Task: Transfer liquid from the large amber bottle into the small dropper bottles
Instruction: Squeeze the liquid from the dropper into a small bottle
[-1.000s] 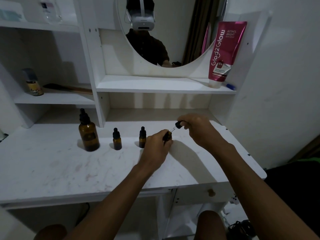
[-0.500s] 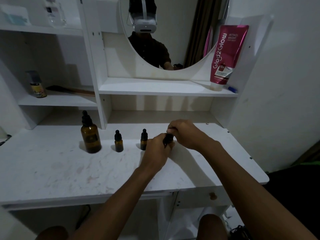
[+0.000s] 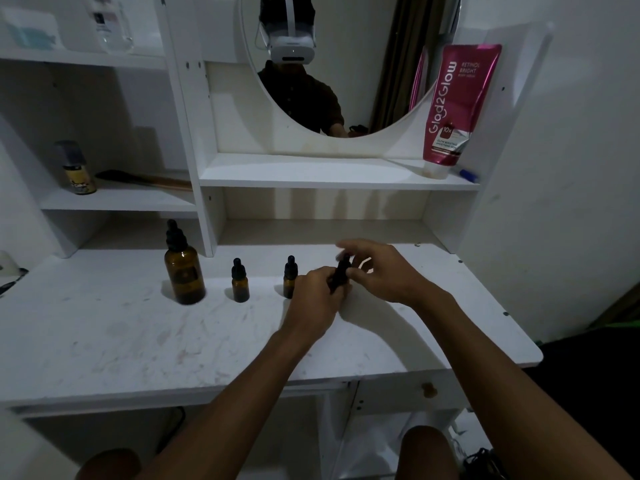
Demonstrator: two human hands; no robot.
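The large amber bottle with a black dropper cap stands at the left of the white tabletop. Two small capped dropper bottles stand to its right. My left hand is closed around a third small dropper bottle, mostly hidden by the fingers. My right hand pinches that bottle's black cap from the right, the other fingers spread and blurred.
Shelves rise behind the table: a pink tube on the right of the middle shelf, a small can and a dark-handled tool on the left shelf. A round mirror sits above. The table's front edge is close to my knees.
My right hand lowered the dropper into the small bottle, and its fingers now sit on the cap. The left hand kept its hold on the bottle.
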